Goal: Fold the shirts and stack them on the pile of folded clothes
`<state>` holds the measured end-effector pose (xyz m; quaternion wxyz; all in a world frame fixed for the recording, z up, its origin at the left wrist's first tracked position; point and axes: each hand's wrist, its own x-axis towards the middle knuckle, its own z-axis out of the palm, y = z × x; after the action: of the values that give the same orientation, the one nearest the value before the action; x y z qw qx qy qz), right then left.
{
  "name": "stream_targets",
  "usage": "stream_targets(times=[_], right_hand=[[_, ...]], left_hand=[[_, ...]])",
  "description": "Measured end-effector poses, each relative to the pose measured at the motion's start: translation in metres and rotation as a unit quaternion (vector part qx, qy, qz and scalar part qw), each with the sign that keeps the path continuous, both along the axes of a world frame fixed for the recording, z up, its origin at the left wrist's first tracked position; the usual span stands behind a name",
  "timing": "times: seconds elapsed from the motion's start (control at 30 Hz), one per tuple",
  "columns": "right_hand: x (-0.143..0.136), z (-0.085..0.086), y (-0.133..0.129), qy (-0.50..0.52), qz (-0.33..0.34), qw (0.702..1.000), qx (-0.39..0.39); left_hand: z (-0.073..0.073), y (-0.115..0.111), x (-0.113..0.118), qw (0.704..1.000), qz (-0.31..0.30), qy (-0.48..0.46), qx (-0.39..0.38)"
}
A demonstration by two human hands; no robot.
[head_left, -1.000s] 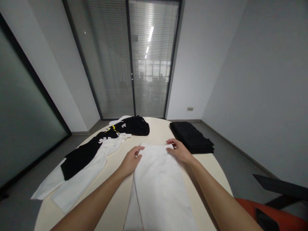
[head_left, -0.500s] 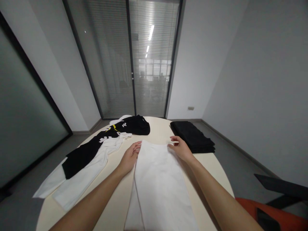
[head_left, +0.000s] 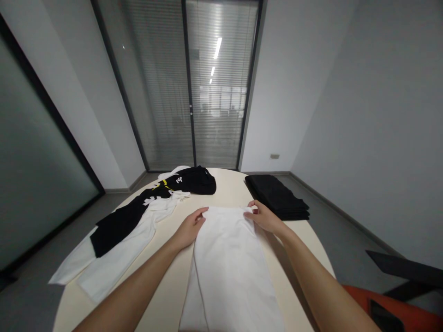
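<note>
A white garment (head_left: pixel 231 263), folded into a long strip, lies flat in front of me and runs off the bottom of the view. Whether it is a shirt or trousers I cannot tell. At its far left corner, my left hand (head_left: pixel 188 229) is closed, thumb and fingers pinching the edge. My right hand (head_left: pixel 266 217) pinches the far right corner, its thumb on top of the cloth and slight wrinkles around it. A layer of the same cloth shows along the left side, below the top fold.
A pale round table (head_left: pixel 224 182) carries everything. On the left lie a black printed shirt (head_left: pixel 121 226) and white clothing (head_left: pixel 138 242). A stack of folded black clothes (head_left: pixel 277 196) sits at right, close to my right hand. An orange chair (head_left: pixel 367 299) stands at lower right.
Both hands have closed on the far corners of the white garment. The right hand's fingers came down onto the edge, and the far edge has shifted slightly toward me.
</note>
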<state>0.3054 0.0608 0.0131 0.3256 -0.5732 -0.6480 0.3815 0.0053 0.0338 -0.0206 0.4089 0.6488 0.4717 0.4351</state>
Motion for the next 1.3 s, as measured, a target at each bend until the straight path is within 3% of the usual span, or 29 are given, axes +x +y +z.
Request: stream_targets(times=[0.13,0.27,0.37,0.47,0.57,0.8,1.0,1.3], right_hand=[[0.003,-0.001,0.003,0.026,0.017,1.0,0.006],[0.004,-0.007,0.01,0.034,-0.038,0.995,0.081],[0.006,-0.018,0.016,0.028,-0.066,0.995,0.063],[0.01,-0.027,0.02,0.023,-0.049,0.998,0.008],[0.013,-0.032,0.022,-0.004,-0.034,0.999,0.028],[0.01,-0.031,0.02,-0.083,-0.029,0.99,0.112],[0.003,-0.025,0.016,-0.071,-0.033,0.984,0.162],[0.005,-0.028,0.021,-0.03,-0.068,0.994,0.083]], left_hand=[[0.007,-0.003,0.002,0.999,0.021,0.023,0.04],[0.01,-0.002,0.005,0.997,0.05,-0.043,0.038],[0.005,0.002,0.005,0.995,0.045,-0.09,-0.008],[-0.004,0.005,0.003,0.993,0.029,-0.105,-0.032],[-0.009,0.006,0.002,0.994,0.021,-0.102,-0.042],[-0.004,0.003,0.006,0.998,0.045,-0.043,0.008],[0.006,0.005,0.0,0.994,0.102,-0.016,0.032],[-0.001,0.008,0.002,0.995,0.099,-0.027,0.012]])
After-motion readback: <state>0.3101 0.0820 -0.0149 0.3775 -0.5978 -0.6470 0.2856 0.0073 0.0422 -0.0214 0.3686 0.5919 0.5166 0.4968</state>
